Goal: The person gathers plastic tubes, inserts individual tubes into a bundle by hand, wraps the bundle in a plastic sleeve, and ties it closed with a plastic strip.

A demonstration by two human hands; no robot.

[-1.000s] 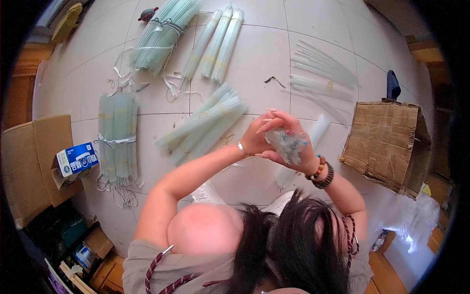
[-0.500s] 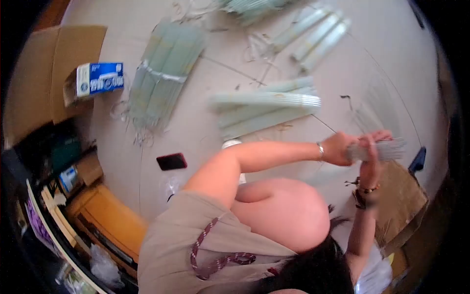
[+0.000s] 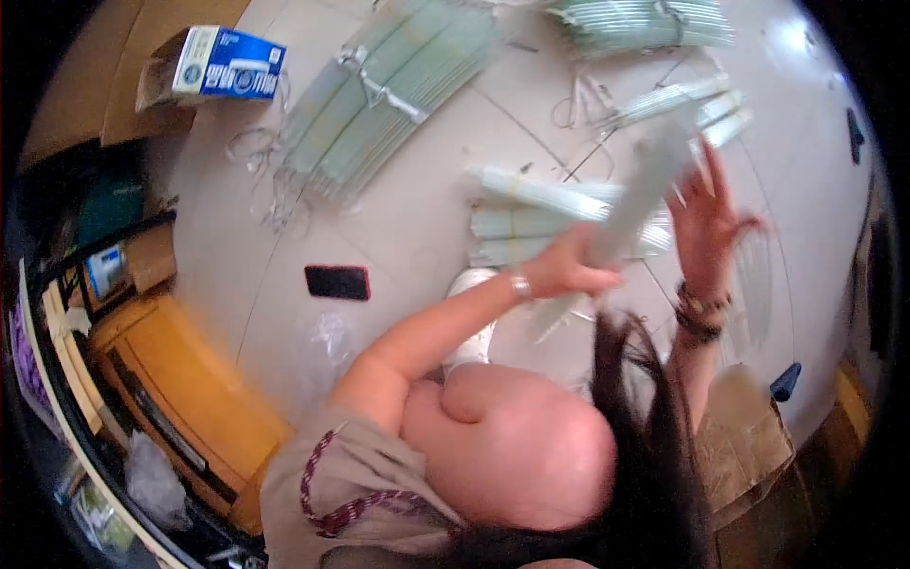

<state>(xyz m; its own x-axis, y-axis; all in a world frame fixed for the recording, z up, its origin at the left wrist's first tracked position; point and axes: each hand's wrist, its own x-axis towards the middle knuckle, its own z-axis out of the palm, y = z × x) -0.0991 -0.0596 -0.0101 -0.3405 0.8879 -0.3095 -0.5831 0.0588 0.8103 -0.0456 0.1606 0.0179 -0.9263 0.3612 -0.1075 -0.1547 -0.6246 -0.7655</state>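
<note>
My left hand (image 3: 573, 264), with a silver bracelet at the wrist, is closed around the lower part of a bundle of thin pale green sticks (image 3: 646, 185). The bundle is tilted and blurred by motion. Close to its upper end, my right hand (image 3: 706, 228) is raised with the fingers spread; whether it touches the sticks is unclear. Under the held bundle, several rolled bundles of similar sticks (image 3: 512, 225) lie crossed on the floor. Blurred loose sticks (image 3: 755, 289) show right of my right wrist.
A large tied bundle (image 3: 398, 95) lies at upper left, another (image 3: 654, 28) at the top. Smaller rolls (image 3: 725, 116) lie behind my hands. A phone (image 3: 337, 283), a blue-and-white box (image 3: 232, 64), wooden furniture (image 3: 180, 379) and cardboard (image 3: 749, 441) surround me.
Both hands were together on the bundle at the right. My left hand has carried it leftward and tilted it up; my right hand has let go and opened. The view has shifted.
</note>
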